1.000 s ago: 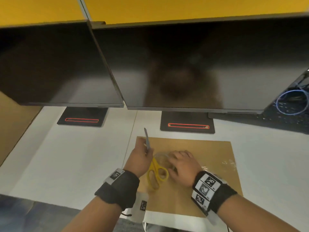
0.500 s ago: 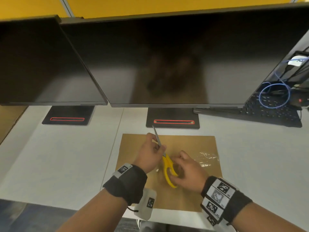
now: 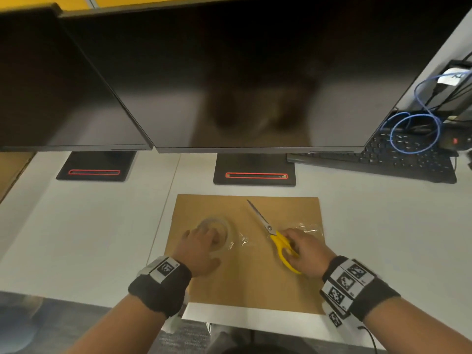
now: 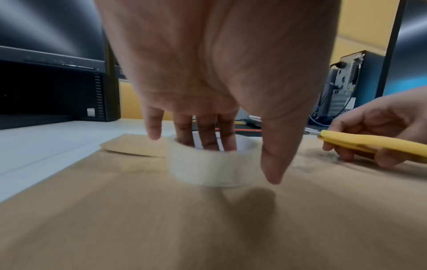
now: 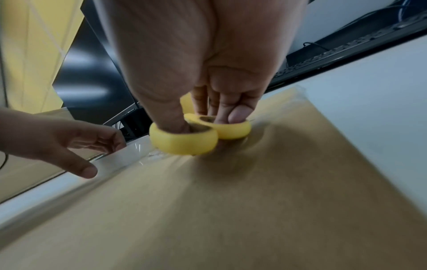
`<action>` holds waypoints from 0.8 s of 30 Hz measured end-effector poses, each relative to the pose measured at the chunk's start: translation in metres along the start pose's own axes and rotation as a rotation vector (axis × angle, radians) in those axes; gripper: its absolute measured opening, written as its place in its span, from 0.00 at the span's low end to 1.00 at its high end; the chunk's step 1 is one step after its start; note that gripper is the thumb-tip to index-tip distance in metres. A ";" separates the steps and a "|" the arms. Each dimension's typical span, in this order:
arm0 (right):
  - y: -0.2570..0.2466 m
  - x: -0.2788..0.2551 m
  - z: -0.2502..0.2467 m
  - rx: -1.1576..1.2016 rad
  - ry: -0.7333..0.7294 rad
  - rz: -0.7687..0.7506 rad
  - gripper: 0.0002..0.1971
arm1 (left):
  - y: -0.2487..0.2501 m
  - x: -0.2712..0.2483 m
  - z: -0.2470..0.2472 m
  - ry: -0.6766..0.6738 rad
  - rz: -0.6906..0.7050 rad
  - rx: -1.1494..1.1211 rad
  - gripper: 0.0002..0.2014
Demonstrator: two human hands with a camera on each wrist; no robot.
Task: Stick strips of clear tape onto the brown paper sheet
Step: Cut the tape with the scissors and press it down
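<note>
The brown paper sheet [image 3: 255, 282] lies flat on the white desk [image 3: 76, 226]. A clear tape roll [image 3: 222, 227] rests on its left half. My left hand [image 3: 204, 247] has several fingers [image 4: 208, 135] down inside the roll's [image 4: 208, 168] core and the thumb [image 4: 275, 164] against its outer wall. My right hand [image 3: 305, 251] holds yellow-handled scissors [image 3: 279, 245] low over the sheet's right half, thumb and fingers through the handle loops [image 5: 184, 140], blades together and pointing far-left. Crinkled clear tape strips [image 3: 306, 229] are stuck to the paper.
Two dark monitors on black stands [image 3: 254, 172] hang over the back of the desk. A black keyboard [image 3: 383, 159] and a blue cable coil [image 3: 413, 131] sit at the back right. The desk's front edge [image 3: 255, 320] runs just below the sheet.
The scissors have passed from my left hand to my right and moved right. My left hand has gone left onto the tape roll. The hands are now apart.
</note>
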State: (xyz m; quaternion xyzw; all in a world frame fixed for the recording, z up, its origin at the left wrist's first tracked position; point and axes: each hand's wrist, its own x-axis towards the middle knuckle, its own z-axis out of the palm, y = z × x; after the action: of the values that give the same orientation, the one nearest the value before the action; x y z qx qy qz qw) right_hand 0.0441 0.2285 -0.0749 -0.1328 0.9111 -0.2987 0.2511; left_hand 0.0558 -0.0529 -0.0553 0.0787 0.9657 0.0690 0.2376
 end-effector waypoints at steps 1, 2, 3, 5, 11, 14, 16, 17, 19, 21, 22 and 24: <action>0.002 0.002 0.001 -0.039 -0.001 -0.005 0.18 | -0.001 0.000 0.003 0.023 -0.001 -0.010 0.21; 0.003 0.003 0.001 -0.070 -0.003 -0.011 0.19 | 0.000 0.001 0.004 0.049 -0.005 -0.033 0.18; 0.003 0.005 0.002 -0.096 -0.007 -0.015 0.20 | 0.002 0.000 0.004 0.061 -0.011 -0.059 0.17; 0.003 0.006 0.003 -0.167 -0.021 -0.024 0.21 | 0.005 -0.001 0.002 0.071 -0.002 -0.092 0.17; 0.006 0.005 0.005 -0.290 -0.022 -0.035 0.26 | 0.010 -0.008 -0.011 -0.006 0.036 -0.090 0.28; 0.008 0.003 0.006 -0.308 -0.021 -0.038 0.26 | 0.010 -0.007 -0.015 0.019 0.070 -0.008 0.26; 0.007 0.002 0.007 -0.316 -0.017 -0.040 0.25 | 0.014 -0.006 -0.019 0.082 0.097 0.063 0.28; 0.007 0.002 0.007 -0.320 -0.014 -0.043 0.25 | 0.018 -0.005 -0.020 0.114 0.118 0.089 0.29; 0.008 0.002 0.008 -0.333 -0.014 -0.045 0.25 | 0.025 -0.005 -0.026 0.139 0.133 0.102 0.27; 0.008 0.002 0.008 -0.349 -0.017 -0.051 0.25 | 0.030 -0.002 -0.029 0.112 0.127 0.097 0.24; 0.008 0.002 0.008 -0.355 -0.020 -0.055 0.25 | 0.031 0.001 -0.031 0.080 0.124 0.101 0.24; 0.007 0.001 0.006 -0.367 -0.029 -0.063 0.25 | 0.030 0.008 -0.034 0.011 0.106 0.126 0.25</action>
State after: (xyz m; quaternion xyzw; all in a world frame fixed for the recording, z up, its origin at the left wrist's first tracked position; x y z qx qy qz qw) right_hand 0.0462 0.2308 -0.0840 -0.2091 0.9420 -0.1334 0.2262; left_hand 0.0367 -0.0253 -0.0235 0.1440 0.9640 0.0208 0.2227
